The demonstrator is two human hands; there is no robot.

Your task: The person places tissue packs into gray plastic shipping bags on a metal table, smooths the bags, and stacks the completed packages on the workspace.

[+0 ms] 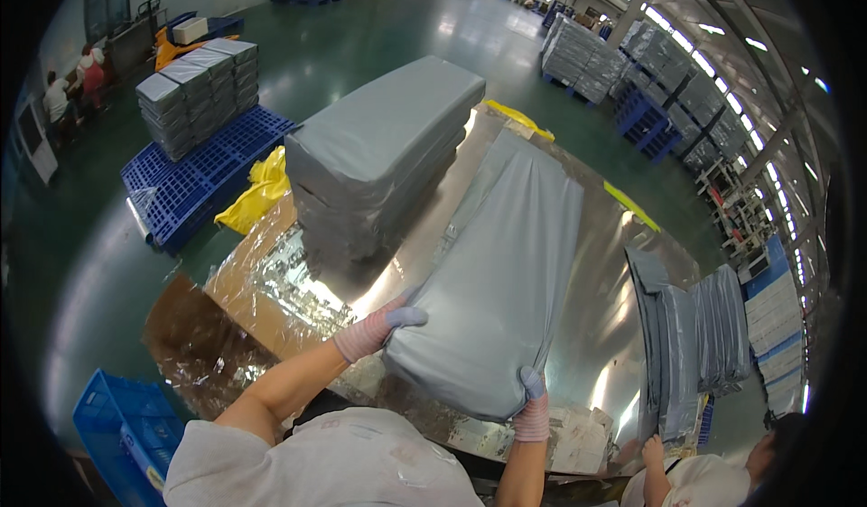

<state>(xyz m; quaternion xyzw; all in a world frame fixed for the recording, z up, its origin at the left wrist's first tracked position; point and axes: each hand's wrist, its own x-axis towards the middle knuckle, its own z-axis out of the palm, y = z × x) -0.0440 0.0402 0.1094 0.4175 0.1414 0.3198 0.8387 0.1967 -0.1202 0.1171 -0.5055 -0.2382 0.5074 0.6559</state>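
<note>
The left hand, in a pink-and-white striped glove with pale blue fingertips, is closing on the near left corner of a long grey wrapped package, its fingers pressing into the soft wrapping. The right hand, gloved the same way, is gripping the package's near right corner from below, thumb up over the edge. The package is lying lengthwise on a shiny reflective sheet covering the work surface, its near end lifting slightly off that sheet in both hands, its far end reaching away from the person. Just left of the package, a stack of similar grey packages is sitting on the same sheet, apart from it by a narrow strip of bare foil. Right of the package, more grey packages are standing on edge, and another person's hand is resting at their lower end. Left of the sheet, crumpled yellow plastic is lying against a blue pallet that is carrying a further pile of grey bundles. Near the person's left elbow, a blue crate is sitting on the green floor.
</note>
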